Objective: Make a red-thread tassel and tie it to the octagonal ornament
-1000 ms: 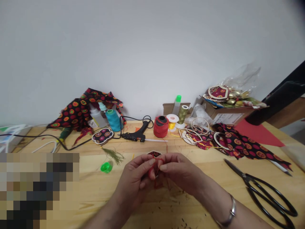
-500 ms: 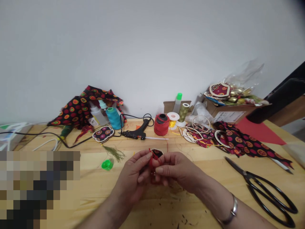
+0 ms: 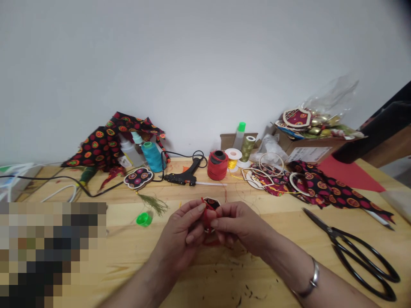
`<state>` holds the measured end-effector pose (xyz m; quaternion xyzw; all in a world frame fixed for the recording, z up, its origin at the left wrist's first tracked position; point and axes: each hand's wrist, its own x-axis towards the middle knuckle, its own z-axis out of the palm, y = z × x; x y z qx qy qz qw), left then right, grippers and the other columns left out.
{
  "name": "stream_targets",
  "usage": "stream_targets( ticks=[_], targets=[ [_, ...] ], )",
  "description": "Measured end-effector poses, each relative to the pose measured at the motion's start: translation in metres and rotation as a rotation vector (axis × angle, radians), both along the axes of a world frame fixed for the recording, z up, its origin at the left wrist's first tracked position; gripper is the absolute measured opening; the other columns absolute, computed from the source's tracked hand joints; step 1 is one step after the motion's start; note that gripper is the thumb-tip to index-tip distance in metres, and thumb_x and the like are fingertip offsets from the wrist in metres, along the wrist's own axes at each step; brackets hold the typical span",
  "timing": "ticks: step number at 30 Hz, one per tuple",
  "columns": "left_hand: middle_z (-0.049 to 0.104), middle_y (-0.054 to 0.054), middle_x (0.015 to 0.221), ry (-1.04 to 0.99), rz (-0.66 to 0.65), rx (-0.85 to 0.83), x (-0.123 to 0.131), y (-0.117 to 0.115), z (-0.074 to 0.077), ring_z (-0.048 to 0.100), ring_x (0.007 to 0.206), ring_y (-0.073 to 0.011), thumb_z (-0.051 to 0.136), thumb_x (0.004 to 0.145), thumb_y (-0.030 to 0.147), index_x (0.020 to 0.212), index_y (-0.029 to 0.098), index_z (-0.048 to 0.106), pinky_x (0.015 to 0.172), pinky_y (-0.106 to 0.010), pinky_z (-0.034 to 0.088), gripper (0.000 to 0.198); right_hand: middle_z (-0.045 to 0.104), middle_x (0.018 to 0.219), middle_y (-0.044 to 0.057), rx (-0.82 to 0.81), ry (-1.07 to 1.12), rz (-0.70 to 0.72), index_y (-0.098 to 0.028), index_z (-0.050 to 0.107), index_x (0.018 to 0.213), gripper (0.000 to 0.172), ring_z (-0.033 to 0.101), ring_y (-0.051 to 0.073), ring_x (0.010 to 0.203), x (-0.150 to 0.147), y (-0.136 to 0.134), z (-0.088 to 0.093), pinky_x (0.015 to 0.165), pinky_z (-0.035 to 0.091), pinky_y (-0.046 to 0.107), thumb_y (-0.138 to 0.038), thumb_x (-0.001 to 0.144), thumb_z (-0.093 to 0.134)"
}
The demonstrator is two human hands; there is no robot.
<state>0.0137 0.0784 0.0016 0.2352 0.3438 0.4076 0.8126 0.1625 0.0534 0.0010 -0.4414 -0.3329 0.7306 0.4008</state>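
Both hands are close together over the middle of the wooden table. My left hand (image 3: 188, 226) pinches red thread (image 3: 208, 214) between thumb and forefinger. Facing it, my right hand (image 3: 233, 222) is closed on the same red thread, its fingertips almost touching the left ones. Between the hands a small dark patterned piece with a pale edge (image 3: 212, 202) shows at the top; its lower part is largely covered by fingers and thread. A strand of red hangs under the fingers.
Black scissors (image 3: 340, 241) lie at the right. Behind the hands are a glue gun (image 3: 184, 176), a red spool (image 3: 217, 167), a teal spool (image 3: 152, 157) and wooden rings (image 3: 271, 164). A green cap (image 3: 144, 219) and a tasselled flower piece (image 3: 138, 178) are at the left.
My right fingers have shifted slightly at the red thread, and a little more of the dark piece shows between the hands. The camera view has moved slightly.
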Motion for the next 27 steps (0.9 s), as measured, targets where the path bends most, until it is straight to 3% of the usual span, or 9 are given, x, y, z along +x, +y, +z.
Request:
stream_targets(
  ticks=[9,19,27],
  targets=[
    [0.063,0.004,0.054,0.001,-0.010,0.022,-0.0021,0.0028,-0.0007,0.031,0.029,0.0041,0.077,0.069,0.019,0.069,0.010,0.064,0.033,-0.010,0.021,0.016,0.048,0.045,-0.007,0.000,0.065,-0.038,-0.015,0.058,0.056,0.008,0.032,0.004,0.040,0.0067,0.0008,0.0039,0.040,0.017,0.019,-0.017,0.054,0.065],
    [0.059,0.005,0.050,0.037,-0.013,0.013,0.0009,0.0027,0.0013,0.028,0.028,0.0042,0.077,0.066,0.018,0.065,0.010,0.064,0.032,-0.010,0.018,0.015,0.066,0.069,0.003,0.125,0.300,-0.117,-0.015,0.067,0.060,0.005,0.055,0.015,0.064,0.0058,0.0049,0.0017,0.064,0.042,0.028,-0.018,0.056,0.068],
    [0.059,0.004,0.049,0.083,-0.002,0.033,0.0001,0.0003,0.0009,0.028,0.029,0.0044,0.079,0.065,0.017,0.064,0.010,0.065,0.032,-0.009,0.016,0.016,0.073,0.083,0.007,0.127,0.433,-0.134,-0.014,0.071,0.066,0.009,0.064,0.017,0.073,0.0052,0.0051,0.0044,0.077,0.047,0.031,-0.017,0.060,0.066]
  ],
)
